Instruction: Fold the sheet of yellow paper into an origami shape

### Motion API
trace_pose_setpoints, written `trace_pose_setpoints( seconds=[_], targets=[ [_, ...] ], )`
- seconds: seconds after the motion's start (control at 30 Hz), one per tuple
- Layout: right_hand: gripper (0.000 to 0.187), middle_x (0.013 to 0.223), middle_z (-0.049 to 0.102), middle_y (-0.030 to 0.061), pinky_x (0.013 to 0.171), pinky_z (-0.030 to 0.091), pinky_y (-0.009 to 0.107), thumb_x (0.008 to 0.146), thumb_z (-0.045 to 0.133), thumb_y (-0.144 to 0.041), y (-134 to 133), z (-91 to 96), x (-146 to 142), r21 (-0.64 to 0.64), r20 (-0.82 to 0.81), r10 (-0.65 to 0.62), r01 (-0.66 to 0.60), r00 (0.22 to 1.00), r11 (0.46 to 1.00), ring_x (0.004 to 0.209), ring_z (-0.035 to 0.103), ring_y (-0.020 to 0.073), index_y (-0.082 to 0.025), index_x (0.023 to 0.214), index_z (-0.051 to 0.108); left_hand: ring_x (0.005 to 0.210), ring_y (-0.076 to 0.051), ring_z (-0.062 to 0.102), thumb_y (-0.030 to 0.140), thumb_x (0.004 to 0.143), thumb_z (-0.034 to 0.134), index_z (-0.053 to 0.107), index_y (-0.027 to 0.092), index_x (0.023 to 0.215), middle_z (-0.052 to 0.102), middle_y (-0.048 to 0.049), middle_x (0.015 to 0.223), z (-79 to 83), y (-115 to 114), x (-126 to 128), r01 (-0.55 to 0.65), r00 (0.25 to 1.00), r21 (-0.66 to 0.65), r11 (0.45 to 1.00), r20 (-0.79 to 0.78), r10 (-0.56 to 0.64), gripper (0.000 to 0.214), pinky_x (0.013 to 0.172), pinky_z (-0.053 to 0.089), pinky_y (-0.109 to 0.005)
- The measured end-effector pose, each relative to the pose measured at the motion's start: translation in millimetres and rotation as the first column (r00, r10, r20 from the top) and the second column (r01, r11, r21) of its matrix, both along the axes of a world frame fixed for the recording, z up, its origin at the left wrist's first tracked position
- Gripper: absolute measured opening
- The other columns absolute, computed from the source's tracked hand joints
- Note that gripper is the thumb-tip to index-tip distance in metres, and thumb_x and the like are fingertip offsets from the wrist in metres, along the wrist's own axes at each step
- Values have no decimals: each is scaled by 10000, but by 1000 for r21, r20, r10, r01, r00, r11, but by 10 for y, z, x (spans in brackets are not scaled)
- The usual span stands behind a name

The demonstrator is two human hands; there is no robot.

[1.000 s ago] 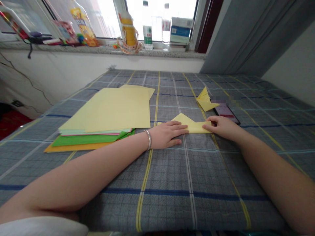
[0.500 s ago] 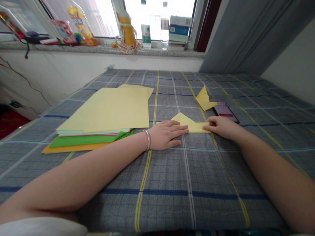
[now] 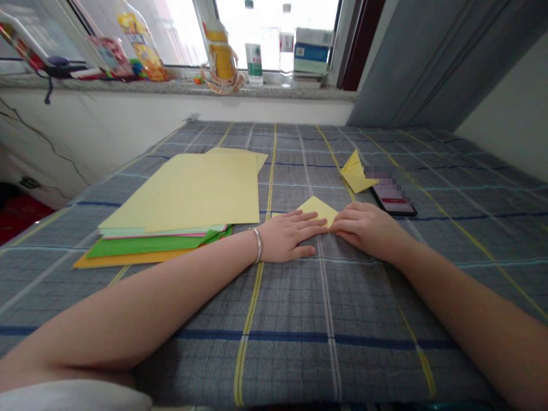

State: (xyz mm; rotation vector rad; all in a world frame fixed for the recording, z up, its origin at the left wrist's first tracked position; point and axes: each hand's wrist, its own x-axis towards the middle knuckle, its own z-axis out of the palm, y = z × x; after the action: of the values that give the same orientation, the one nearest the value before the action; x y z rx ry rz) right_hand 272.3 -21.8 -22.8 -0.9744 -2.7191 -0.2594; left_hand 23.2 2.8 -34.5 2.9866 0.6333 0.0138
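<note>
A folded sheet of yellow paper [image 3: 314,206] lies on the checked cloth, its peak pointing away from me. My left hand [image 3: 287,234], with a silver bangle at the wrist, rests flat across its near left part, fingers stretched to the right. Close to those fingertips, my right hand [image 3: 363,228] has its fingers pressed together on the paper's right part, which it mostly hides. Farther back stands a folded yellow paper piece [image 3: 357,176], touching or close beside a phone [image 3: 393,198].
To the left lies a stack of coloured paper [image 3: 201,188], yellow on top, with green and orange below. The checked cloth [image 3: 274,319] covers the wide surface. Bottles and boxes line the windowsill [image 3: 171,85] at the back. A grey curtain [image 3: 411,63] hangs at right.
My right hand has moved left along the paper, from its right end to beside my left fingertips. The strip that stretched out to the right no longer shows. My left hand stays put.
</note>
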Motion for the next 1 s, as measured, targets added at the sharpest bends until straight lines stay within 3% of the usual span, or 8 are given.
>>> trace_pose_setpoints(
  seconds=[0.23, 0.4, 0.77, 1.0],
  targets=[
    [181, 982, 706, 54, 834, 414, 363, 928, 515, -249, -3, 10, -3, 79, 155, 25, -37, 988, 996, 928, 576, 218, -218, 1004, 677, 1458, -217, 195, 469, 986, 366, 290, 150, 1477, 276, -38, 1556, -1, 2, 5, -7, 1000, -9, 1000, 5, 7, 591, 1208, 127, -403],
    [126, 990, 699, 52, 832, 403, 357, 917, 545, -244, -13, 29, -13, 85, 216, 27, -46, 976, 995, 932, 578, 211, -211, 953, 661, 1457, -227, 197, 463, 985, 375, 329, 162, 1458, 267, -27, 1560, 7, 6, 10, 3, 1000, -25, 1000, 0, -3, 563, 1206, 137, -422],
    [145, 1057, 688, 76, 772, 433, 357, 895, 517, -177, -17, 66, 173, 17, 238, 64, -70, 969, 997, 915, 589, 217, -209, 891, 658, 1454, -224, 208, 455, 980, 383, 349, 181, 1436, 285, -40, 1555, 14, 7, -5, 7, 999, -55, 998, 41, -5, 534, 1200, 153, -420],
    [120, 1067, 685, 81, 744, 426, 361, 875, 546, -178, -108, 58, 346, 28, 267, -20, 13, 963, 1000, 898, 597, 230, -196, 883, 665, 1457, -218, 201, 455, 979, 387, 343, 190, 1436, 283, -37, 1556, 11, 11, -8, 8, 999, -58, 998, 46, -6, 530, 1201, 147, -409]
  ],
)
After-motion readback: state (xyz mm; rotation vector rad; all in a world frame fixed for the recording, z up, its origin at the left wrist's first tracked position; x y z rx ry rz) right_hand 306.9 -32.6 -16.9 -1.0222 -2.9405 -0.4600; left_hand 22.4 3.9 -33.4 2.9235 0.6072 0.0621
